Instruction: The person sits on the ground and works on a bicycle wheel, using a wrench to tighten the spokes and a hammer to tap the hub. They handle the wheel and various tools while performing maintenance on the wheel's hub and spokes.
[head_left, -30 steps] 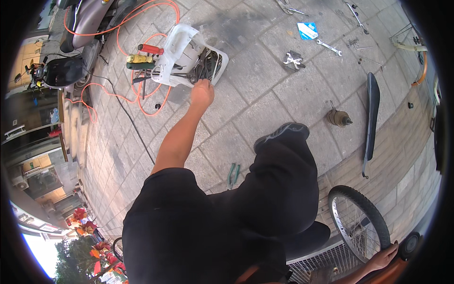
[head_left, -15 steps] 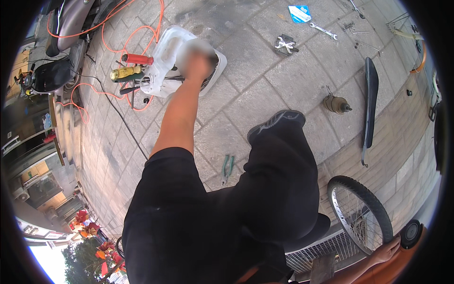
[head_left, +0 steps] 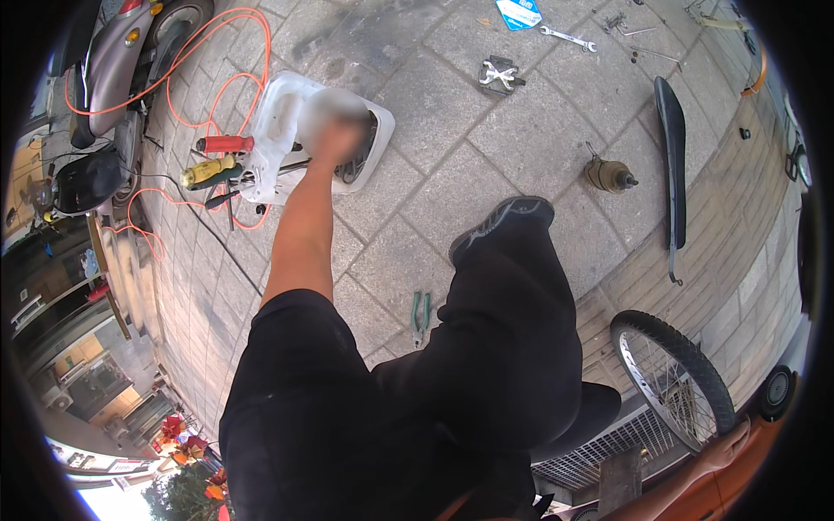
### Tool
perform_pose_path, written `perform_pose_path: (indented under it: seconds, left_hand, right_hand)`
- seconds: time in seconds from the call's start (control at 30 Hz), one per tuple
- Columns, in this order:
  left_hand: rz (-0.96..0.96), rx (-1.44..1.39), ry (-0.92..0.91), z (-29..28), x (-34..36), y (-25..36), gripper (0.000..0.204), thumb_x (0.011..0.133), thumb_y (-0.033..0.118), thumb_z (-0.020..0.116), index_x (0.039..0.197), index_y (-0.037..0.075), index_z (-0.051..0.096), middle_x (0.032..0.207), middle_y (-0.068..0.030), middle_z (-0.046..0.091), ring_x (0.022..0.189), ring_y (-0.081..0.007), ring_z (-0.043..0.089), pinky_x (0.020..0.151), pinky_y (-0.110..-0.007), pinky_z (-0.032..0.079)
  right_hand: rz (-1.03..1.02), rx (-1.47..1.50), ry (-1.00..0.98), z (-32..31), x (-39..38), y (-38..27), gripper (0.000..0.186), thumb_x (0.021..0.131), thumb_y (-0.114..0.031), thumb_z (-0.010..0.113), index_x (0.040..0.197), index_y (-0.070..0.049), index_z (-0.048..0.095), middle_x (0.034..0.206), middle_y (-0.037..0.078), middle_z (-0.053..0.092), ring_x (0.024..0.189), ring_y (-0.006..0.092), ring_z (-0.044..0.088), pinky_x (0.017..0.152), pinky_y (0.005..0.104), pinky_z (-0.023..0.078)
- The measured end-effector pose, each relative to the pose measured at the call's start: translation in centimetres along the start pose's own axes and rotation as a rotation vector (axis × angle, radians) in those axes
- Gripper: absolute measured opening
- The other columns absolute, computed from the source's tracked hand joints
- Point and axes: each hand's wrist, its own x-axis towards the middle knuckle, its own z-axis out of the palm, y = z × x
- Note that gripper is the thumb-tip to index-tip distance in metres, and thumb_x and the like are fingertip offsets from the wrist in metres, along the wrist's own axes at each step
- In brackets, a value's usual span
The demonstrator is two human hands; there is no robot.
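My left hand [head_left: 334, 130] reaches into a white plastic tool container [head_left: 276, 122] at upper left, over dark metal tools [head_left: 356, 156]; a blur hides its fingers. Beside it, a red-handled screwdriver [head_left: 228, 144], a yellow-handled one [head_left: 208, 171] and some dark-handled tools stick out at the container's left. My right hand [head_left: 725, 447] is at lower right, fingers curled at the edge of an orange object [head_left: 747, 469] beside a bicycle wheel's tyre [head_left: 708, 373]; what exactly they grip is unclear. Green-handled pliers [head_left: 421, 317] lie on the paving between my left arm and my black-trousered leg.
An orange hose [head_left: 261, 26] loops near parked scooters [head_left: 117, 61] at left. Wrenches [head_left: 565, 39], a blue-white packet [head_left: 519, 13], a metal part [head_left: 497, 78], a brownish bottle [head_left: 608, 176] and a long black mudguard [head_left: 671, 165] lie across the paving. A metal grate [head_left: 591, 443] is below.
My left hand has moved from the container's near rim further into it, its fingers now blurred. The view has shifted slightly. My right hand stays beside the wheel.
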Motion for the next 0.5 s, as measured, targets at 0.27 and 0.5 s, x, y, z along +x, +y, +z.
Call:
perform_pose_path:
  seconds: [0.27, 0.5]
  left_hand:
    - [-0.261, -0.280, -0.020, 3.9, 4.3, 0.1, 0.047, 0.111, 0.036, 0.047, 0.139, 0.003, 0.062, 0.140, -0.0206, 0.063, 0.129, -0.0338, 0.060, 0.110, -0.048, 0.047]
    - [-0.282, -0.097, -0.097, -3.0, 2.6, 1.6, 0.048, 0.107, 0.037, 0.052, 0.144, 0.007, 0.063, 0.145, -0.0217, 0.064, 0.137, -0.0361, 0.060, 0.114, -0.049, 0.046]
  right_hand:
    - [0.007, -0.121, 0.039, -1.4, -0.5, -1.4, 0.044, 0.114, -0.034, 0.055, 0.132, 0.002, 0.073, 0.131, 0.012, 0.072, 0.117, 0.0216, 0.067, 0.101, 0.0323, 0.052]
    - [0.093, -0.061, 0.033, 0.5, -0.7, -1.0, 0.043, 0.114, -0.035, 0.056, 0.131, -0.001, 0.074, 0.127, 0.009, 0.073, 0.113, 0.0183, 0.068, 0.096, 0.0311, 0.053]
